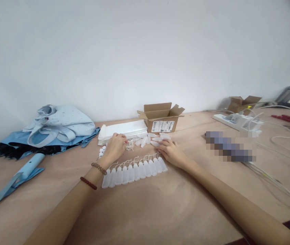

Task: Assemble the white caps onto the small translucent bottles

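Note:
My left hand (117, 147) is closed, its fingers curled down at the edge of a small pile of white strings (129, 145); what lies between the fingertips is hidden. My right hand (172, 152) has its fingertips closed on a small translucent plastic sleeve (155, 143) at the right of a loose heap of similar sleeves (144, 140). In front of both hands, several translucent sleeves with white string loops (134, 172) lie side by side in a slanting row. Small white caps (101, 151) sit just left of my left wrist.
Behind the hands lie a stack of flat white packets (122, 128) and an open cardboard box (163, 125). Left are a pale blue cloth bag (60, 122) and a folded blue umbrella (30, 166). Right are a blurred-out object (228, 146), a power strip (237, 122), cables and another box (243, 103).

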`<state>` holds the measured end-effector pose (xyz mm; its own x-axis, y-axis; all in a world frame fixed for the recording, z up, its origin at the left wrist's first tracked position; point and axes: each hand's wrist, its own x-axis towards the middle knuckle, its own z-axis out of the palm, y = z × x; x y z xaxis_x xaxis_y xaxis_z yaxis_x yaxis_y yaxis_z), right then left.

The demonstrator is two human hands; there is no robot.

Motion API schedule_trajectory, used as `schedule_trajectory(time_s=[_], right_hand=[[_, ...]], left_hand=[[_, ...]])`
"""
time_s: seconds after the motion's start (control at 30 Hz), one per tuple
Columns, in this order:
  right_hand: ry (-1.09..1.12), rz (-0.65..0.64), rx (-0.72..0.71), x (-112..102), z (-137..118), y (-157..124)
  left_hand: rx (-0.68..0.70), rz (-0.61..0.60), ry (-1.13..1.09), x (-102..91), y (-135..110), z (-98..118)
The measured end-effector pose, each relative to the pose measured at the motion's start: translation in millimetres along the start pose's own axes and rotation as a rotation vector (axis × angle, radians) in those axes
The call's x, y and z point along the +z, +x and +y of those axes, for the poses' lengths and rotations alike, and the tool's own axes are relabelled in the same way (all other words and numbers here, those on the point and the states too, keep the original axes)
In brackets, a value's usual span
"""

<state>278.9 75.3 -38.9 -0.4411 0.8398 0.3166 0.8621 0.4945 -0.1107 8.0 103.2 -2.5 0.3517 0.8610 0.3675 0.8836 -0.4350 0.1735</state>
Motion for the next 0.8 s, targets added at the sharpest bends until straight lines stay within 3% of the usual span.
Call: schedule_trajectory(time_s=[0.13, 0.4, 0.8], right_hand=[[0.031, 0.025, -0.006, 0.3, 0.4, 0.0], [0.164, 0.196, 0.064, -14.2, -8.5, -2.4], [0.249, 0.182, 0.145, -20.4, -14.8, -3.8]], left_hand=[[0.008, -0.010, -0.001, 4.3, 2.5, -7.4], [-0.110, 0.049, -0.010, -0.5, 9.3, -11.2], [-0.139, -0.009, -0.056, 11.0, 5.7, -18.4]])
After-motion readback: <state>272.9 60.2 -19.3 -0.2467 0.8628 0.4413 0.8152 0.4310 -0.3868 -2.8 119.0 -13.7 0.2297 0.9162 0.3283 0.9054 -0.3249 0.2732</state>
